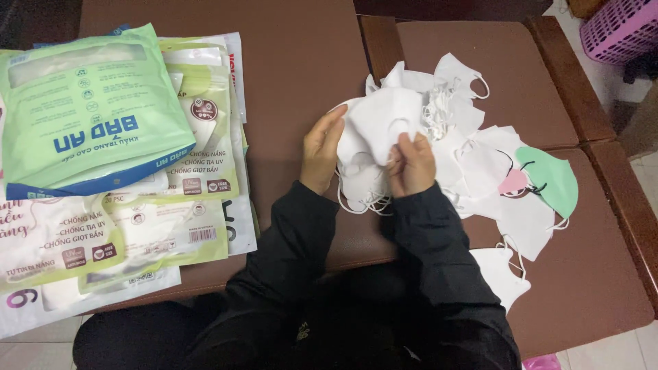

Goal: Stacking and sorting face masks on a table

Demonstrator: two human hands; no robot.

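— What fills the view, biggest first?
— A brown tabletop [301,62]; at nine o'clock a pile of flat green and white packets [116,151]; at three o'clock a heap of white face masks [473,164], with a green mask [552,179] at its edge.
— And the hands?
— At centre, the left hand [321,149] and right hand [410,164] each have their grip closed on one white mask [380,123], held just above the heap's nine o'clock side.

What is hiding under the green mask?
The mint-green fabric face mask lies on top of flat white fabric masks, beside a small pink mask. Its own cloth covers whatever is directly beneath, likely more white masks on the brown table.
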